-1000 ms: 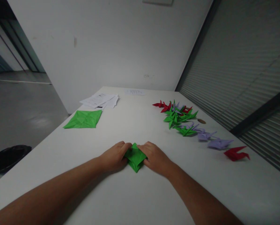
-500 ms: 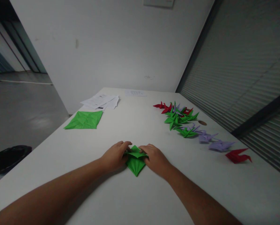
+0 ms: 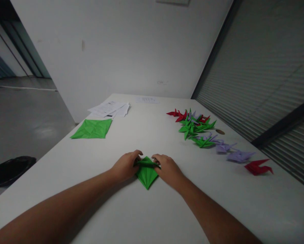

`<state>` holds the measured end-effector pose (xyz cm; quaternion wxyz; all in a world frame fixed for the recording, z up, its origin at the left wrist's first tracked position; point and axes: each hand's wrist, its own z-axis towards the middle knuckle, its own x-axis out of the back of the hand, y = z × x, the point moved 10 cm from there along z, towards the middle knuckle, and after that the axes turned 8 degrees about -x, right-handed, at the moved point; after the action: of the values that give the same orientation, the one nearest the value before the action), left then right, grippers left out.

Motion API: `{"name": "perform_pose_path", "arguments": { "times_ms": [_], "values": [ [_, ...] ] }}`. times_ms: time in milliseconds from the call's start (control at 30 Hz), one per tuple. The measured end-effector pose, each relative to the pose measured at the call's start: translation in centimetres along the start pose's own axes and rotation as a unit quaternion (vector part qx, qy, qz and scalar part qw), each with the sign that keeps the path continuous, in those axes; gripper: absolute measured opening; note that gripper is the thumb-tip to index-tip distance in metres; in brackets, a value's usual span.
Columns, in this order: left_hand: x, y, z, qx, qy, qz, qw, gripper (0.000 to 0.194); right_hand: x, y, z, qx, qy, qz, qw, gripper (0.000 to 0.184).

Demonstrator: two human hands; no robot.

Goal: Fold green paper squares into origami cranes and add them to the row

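A green sheet of origami paper [image 3: 147, 176], folded into a creased diamond, lies on the white table in front of me. Its upper layer is partly lifted and forms a raised ridge across the diamond. My left hand [image 3: 126, 166] grips the left end of that flap, fingers curled around the edge. At the right end, my right hand [image 3: 168, 169] pinches the same flap between thumb and fingers. Fingertips hide both side corners of the paper.
Folded paper cranes in green, red and purple crowd the right side, with a red crane [image 3: 259, 167] nearest. A creased green sheet [image 3: 92, 129] lies at the left edge, by printed papers [image 3: 110, 109]. A black-lined bin [image 3: 11, 171] stands on the floor at left.
The lifted flap of the green paper now stands as a narrower ridge, its pointed front edge no longer showing. Both hands keep nearly the same place.
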<state>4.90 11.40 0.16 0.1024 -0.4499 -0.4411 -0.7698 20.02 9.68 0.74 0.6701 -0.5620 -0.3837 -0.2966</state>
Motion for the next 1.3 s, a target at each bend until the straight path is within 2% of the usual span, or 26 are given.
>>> {"name": "perform_pose_path", "arguments": {
  "times_ms": [433,700,1100,1300],
  "values": [
    [0.3,-0.2,-0.3,0.002,0.002,0.045,0.999,0.050,-0.4,-0.6,0.4,-0.027,-0.008,-0.044,0.999,0.041],
    [0.8,0.4,-0.2,0.011,0.000,0.039,0.999,0.035,-0.3,-1.0,0.4,-0.029,-0.015,-0.040,0.999,0.031],
    [0.6,0.1,-0.1,0.016,-0.003,0.019,1.000,0.034,0.2,-1.4,0.1,-0.030,-0.018,-0.023,0.999,0.016],
    [0.6,0.1,-0.2,0.023,-0.007,0.029,0.999,0.033,0.1,-1.4,0.1,-0.023,-0.019,-0.018,0.999,0.018]
  ]
}}
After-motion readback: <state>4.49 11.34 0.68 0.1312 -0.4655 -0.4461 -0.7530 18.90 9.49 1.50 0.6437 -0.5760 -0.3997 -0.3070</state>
